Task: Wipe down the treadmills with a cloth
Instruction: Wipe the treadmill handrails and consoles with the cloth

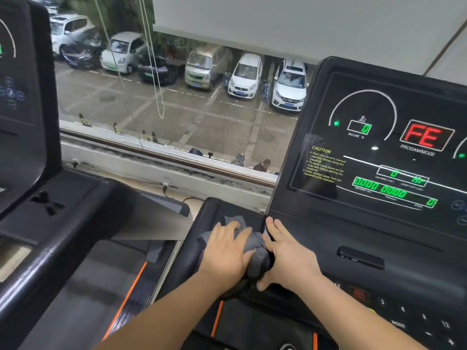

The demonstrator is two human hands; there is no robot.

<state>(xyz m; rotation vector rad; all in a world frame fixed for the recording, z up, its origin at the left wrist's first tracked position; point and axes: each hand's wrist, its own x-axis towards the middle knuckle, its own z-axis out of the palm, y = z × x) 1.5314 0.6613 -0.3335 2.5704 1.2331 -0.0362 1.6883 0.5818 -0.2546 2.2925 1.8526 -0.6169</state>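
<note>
A grey cloth [256,251] lies bunched on the left tray of the black treadmill console [379,248], low in the middle of the view. My left hand [227,251] presses flat on the cloth with straight fingers. My right hand [288,256] lies beside it on the cloth's right side, fingers stretched forward and thumb hooked under the cloth's near end. The console screen [394,152] is lit, showing red "FE" and green digits.
A second treadmill console [22,127] stands at the left, its belt [83,286] below with orange trim. Straight ahead is a window [177,102] over a car park, with blind cords [154,66] hanging and a lowered blind above.
</note>
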